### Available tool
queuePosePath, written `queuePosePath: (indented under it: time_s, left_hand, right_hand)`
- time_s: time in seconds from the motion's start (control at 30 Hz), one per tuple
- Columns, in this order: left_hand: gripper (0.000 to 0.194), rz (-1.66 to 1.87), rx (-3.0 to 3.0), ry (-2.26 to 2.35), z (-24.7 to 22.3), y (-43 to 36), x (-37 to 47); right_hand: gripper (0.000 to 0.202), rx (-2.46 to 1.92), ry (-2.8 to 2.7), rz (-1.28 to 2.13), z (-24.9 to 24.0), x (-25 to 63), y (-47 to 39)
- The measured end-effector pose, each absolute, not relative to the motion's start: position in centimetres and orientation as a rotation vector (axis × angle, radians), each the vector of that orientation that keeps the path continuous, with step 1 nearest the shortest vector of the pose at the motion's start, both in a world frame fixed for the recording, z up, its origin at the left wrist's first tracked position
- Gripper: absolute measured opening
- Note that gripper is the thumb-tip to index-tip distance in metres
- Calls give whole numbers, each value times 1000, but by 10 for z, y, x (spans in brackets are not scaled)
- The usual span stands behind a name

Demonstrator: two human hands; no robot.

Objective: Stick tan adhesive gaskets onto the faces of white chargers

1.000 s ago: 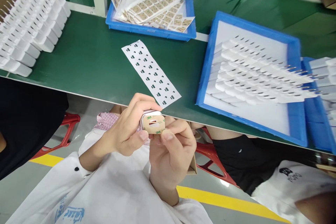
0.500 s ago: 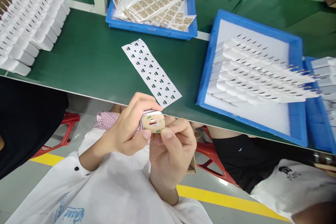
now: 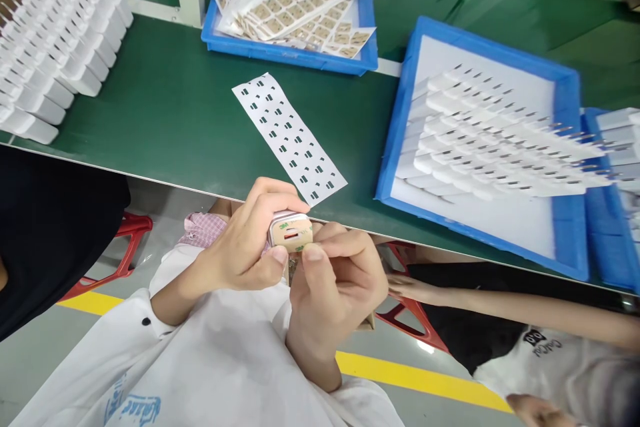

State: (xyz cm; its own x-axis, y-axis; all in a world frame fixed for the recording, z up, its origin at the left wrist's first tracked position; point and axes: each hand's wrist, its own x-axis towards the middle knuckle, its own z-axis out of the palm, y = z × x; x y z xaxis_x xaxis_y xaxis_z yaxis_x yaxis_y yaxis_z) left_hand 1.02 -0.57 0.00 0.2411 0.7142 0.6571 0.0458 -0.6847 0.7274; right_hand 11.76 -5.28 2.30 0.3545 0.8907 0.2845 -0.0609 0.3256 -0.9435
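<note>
My left hand is closed around a small white plastic housing, just off the table's front edge. On the housing's upturned face lies a tan adhesive sticker with green 3M print and a small cut-out. The thumb and index finger of my right hand pinch at the sticker's lower right corner. Most of the housing is hidden by my left fingers. Beyond my hands, a white backing sheet with rows of small cut-outs rests on the green table.
A blue tray at the back holds tan sticker sheets. Another blue tray on the right carries rows of white pronged housings. More white housings stand at the left. A co-worker's arm reaches in from the right.
My right hand has shifted slightly right, its thumb still at the sticker's corner. My left hand stays put. The co-worker's arm has come into view at the right.
</note>
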Motion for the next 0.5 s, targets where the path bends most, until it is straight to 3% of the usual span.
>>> queuePosePath:
  time_s: [0.3, 0.5]
  left_hand:
    - [37, 1518, 1950, 729, -7, -3, 9]
    - [39, 1505, 1851, 761, -8, -6, 3]
  right_hand:
    - [19, -1217, -1199, 564, 18, 119, -53]
    - [26, -1422, -1102, 685, 4, 139, -40]
